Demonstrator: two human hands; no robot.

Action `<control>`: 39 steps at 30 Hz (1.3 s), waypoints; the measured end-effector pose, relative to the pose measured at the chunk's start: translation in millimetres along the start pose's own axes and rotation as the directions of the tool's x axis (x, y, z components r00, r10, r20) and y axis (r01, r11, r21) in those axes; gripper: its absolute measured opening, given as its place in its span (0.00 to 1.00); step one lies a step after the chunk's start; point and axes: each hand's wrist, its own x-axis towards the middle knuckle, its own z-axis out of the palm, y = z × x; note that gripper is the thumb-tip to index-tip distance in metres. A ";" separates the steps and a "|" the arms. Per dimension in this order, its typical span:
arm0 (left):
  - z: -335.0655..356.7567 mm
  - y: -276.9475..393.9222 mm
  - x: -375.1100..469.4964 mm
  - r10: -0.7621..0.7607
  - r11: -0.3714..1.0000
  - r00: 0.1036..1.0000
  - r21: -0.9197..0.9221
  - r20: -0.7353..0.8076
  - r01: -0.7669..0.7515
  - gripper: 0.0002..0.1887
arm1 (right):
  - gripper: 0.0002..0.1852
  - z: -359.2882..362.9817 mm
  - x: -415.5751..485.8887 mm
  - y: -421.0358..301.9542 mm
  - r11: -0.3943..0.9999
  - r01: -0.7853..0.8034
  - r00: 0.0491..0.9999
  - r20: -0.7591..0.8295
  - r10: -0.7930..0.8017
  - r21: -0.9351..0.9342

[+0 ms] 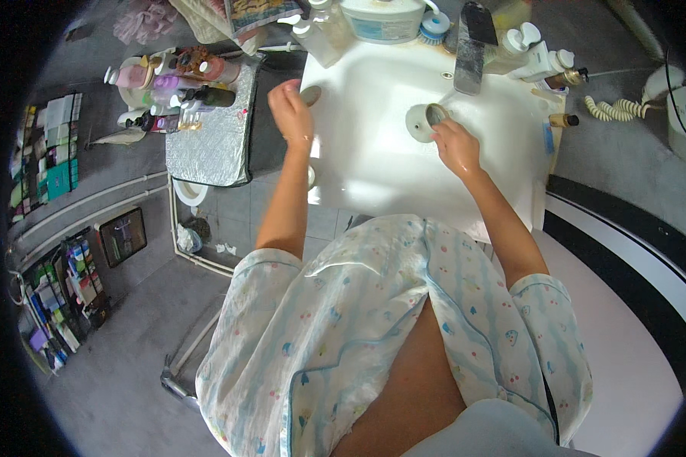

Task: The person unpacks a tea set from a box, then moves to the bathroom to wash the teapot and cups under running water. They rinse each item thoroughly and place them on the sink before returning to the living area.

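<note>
My right hand [458, 149] grips a small round container [436, 115] over the basin of the white sink [371, 114]. Its open mouth is tilted upward, beneath the metal faucet [470, 68]. A thin stream of water comes down close to the container. Behind it, a grey round drain cover [417, 123] sits in the basin. At the sink's left rim is my left hand [291, 114], its fingers curled next to a flat round disc [310, 96], perhaps a lid. I cannot tell whether that hand holds the disc or the disc lies on the rim.
Pump bottles [319, 43], a white tub [384, 23] and a blue-handled brush [434, 25] line the sink's back. More bottles [520, 54] stand at the right. Left of the sink, several toiletries [188, 91] rest on a foil-covered surface [206, 154]. A coiled cord [614, 109] hangs at the right.
</note>
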 end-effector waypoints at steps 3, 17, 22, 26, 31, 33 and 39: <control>49.2 38.9 -51.4 -0.190 0.774 0.873 -0.478 0.450 0.415 0.22 | 0.07 -15.9 1.2 -14.4 0.999 -0.003 0.998 -0.070 0.007 0.051; 128.0 80.1 -101.7 -0.026 -0.114 0.209 -0.210 0.978 0.971 0.35 | 0.16 -58.6 15.9 1.4 0.975 0.118 0.991 -0.092 -0.102 0.189; 137.6 85.0 -94.7 -0.052 0.021 0.221 -0.220 0.974 0.975 0.34 | 0.17 -38.4 20.9 28.0 0.925 0.366 0.906 0.266 -0.329 -0.105; 146.9 88.2 -82.0 -0.175 0.225 0.211 -0.170 0.962 0.959 0.32 | 0.18 -27.9 21.9 36.1 0.705 0.527 0.849 0.275 -0.451 -0.475; 159.4 88.4 -64.0 -0.210 0.438 0.249 -0.136 0.945 0.888 0.30 | 0.18 -14.5 40.6 27.0 0.799 0.329 0.878 0.474 -0.062 -0.503; 162.2 89.0 -61.1 -0.226 0.498 0.293 -0.148 0.929 0.854 0.30 | 0.19 -12.5 39.8 24.1 0.897 0.220 0.918 0.392 -0.057 -0.385; 158.7 94.0 -69.2 -0.277 0.595 0.304 -0.086 0.912 0.799 0.29 | 0.18 -2.8 22.1 19.2 0.793 -0.292 0.946 0.283 0.157 0.535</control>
